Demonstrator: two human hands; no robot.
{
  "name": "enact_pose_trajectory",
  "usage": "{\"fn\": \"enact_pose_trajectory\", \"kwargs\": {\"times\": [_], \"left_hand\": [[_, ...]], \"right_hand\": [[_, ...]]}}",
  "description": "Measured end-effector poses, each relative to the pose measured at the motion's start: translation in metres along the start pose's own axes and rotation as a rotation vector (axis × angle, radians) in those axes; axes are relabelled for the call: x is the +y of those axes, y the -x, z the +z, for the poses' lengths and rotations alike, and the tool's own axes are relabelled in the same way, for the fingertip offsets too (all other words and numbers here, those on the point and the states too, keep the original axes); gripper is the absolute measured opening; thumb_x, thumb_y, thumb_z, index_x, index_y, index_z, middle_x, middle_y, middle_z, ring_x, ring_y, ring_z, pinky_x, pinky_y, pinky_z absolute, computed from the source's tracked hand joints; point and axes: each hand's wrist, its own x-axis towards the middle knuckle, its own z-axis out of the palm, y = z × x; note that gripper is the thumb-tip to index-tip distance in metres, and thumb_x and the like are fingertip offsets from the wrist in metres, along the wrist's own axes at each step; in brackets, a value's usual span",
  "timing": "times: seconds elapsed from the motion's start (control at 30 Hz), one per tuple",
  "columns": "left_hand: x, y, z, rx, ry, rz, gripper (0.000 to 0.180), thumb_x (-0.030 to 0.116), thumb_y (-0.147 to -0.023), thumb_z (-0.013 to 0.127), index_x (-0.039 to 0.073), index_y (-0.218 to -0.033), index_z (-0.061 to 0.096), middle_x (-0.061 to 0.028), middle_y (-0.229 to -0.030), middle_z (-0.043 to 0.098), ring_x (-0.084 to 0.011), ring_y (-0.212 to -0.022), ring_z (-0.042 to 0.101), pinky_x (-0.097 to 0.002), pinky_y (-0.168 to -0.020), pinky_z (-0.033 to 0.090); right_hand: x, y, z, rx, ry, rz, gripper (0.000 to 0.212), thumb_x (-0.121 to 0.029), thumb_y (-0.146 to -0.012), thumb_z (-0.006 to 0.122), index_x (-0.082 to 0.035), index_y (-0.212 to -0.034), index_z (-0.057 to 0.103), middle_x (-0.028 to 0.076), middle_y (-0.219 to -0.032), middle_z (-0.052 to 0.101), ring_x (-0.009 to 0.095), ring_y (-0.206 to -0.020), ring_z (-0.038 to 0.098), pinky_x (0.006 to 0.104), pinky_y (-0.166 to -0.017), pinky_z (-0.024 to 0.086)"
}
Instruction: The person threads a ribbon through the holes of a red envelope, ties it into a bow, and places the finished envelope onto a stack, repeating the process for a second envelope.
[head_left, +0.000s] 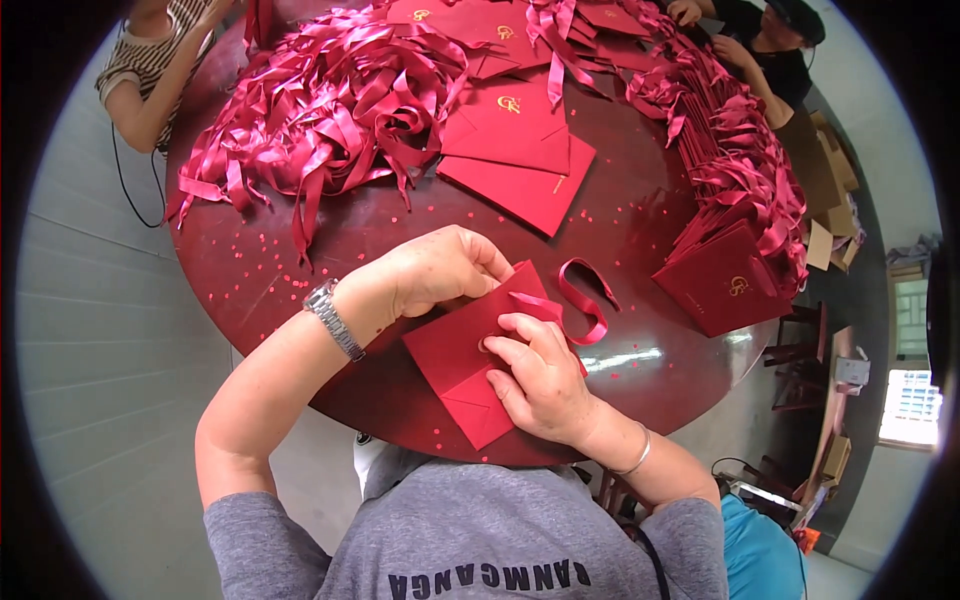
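Observation:
A flat red paper gift bag [450, 350] lies at an angle near the table's front edge, its folded bottom toward me. At its upper edge, my left hand [445, 270] curls its fingers onto the bag; the fingertips are partly hidden. My right hand [540, 375] grips the bag's right side, thumb and fingers bent over the front. A short piece of red ribbon [535, 303] shows on the bag just above the right fingers. To the right of the bag, a curved length of satin ribbon [590, 318] rests on the table.
A big heap of red ribbons [340, 110] covers the table's far left. Flat red bags [515, 185] are stacked at the far middle. Along the right edge runs a row of ribboned bags [725, 275]. Tiny red paper dots dot the dark round table [400, 225]. Two people work across it.

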Motion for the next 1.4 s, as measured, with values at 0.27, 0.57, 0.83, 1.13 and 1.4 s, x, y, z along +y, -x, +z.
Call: {"fn": "enact_pose_trajectory", "kwargs": {"times": [0.27, 0.57, 0.83, 1.13, 1.4], "left_hand": [[-0.001, 0.017, 0.005, 0.342, -1.055, 0.536, 0.009, 0.003, -0.078, 0.062, 0.004, -0.084, 0.070, -0.0172, -0.084, 0.067, -0.0341, -0.077, 0.066, -0.0401, -0.069, 0.053], [-0.011, 0.045, -0.025, 0.728, -1.232, 0.518, 0.005, 0.007, -0.082, 0.061, 0.005, -0.079, 0.064, -0.0114, -0.081, 0.062, -0.0350, -0.078, 0.064, -0.0451, -0.067, 0.051], [-0.016, 0.053, -0.016, 0.779, -1.282, 0.487, 0.003, 0.006, -0.084, 0.061, 0.006, -0.083, 0.064, -0.0104, -0.083, 0.062, -0.0345, -0.076, 0.064, -0.0441, -0.065, 0.051], [-0.023, 0.047, -0.030, 0.927, -1.261, 0.571, 0.004, 0.010, -0.084, 0.062, 0.007, -0.083, 0.065, -0.0081, -0.086, 0.065, -0.0333, -0.077, 0.066, -0.0427, -0.065, 0.054], [-0.026, 0.052, -0.027, 1.012, -1.219, 0.551, 0.030, 0.008, -0.083, 0.064, 0.009, -0.113, 0.061, -0.0126, -0.095, 0.065, -0.0356, -0.079, 0.066, -0.0443, -0.066, 0.053]], "right_hand": [[-0.002, -0.001, 0.001, -0.043, 0.057, 0.006, 0.048, -0.003, -0.070, 0.075, 0.000, -0.115, 0.058, 0.023, -0.128, 0.052, 0.038, -0.105, 0.057, 0.0435, -0.090, 0.048], [-0.002, 0.000, 0.001, -0.111, 0.167, -0.036, 0.051, -0.006, -0.070, 0.075, 0.004, -0.117, 0.059, 0.021, -0.124, 0.056, 0.036, -0.105, 0.057, 0.0434, -0.091, 0.048], [-0.003, 0.001, 0.003, -0.093, 0.190, -0.061, 0.047, -0.007, -0.072, 0.073, 0.004, -0.116, 0.061, 0.021, -0.123, 0.057, 0.035, -0.105, 0.057, 0.0429, -0.091, 0.048], [-0.003, 0.001, 0.003, -0.072, 0.228, -0.085, 0.042, -0.011, -0.076, 0.070, 0.005, -0.113, 0.062, 0.019, -0.117, 0.060, 0.031, -0.103, 0.058, 0.0393, -0.085, 0.048], [-0.004, 0.004, 0.003, -0.081, 0.207, -0.059, 0.040, -0.008, -0.076, 0.071, 0.004, -0.114, 0.062, 0.020, -0.120, 0.058, 0.034, -0.106, 0.057, 0.0412, -0.091, 0.049]]}}
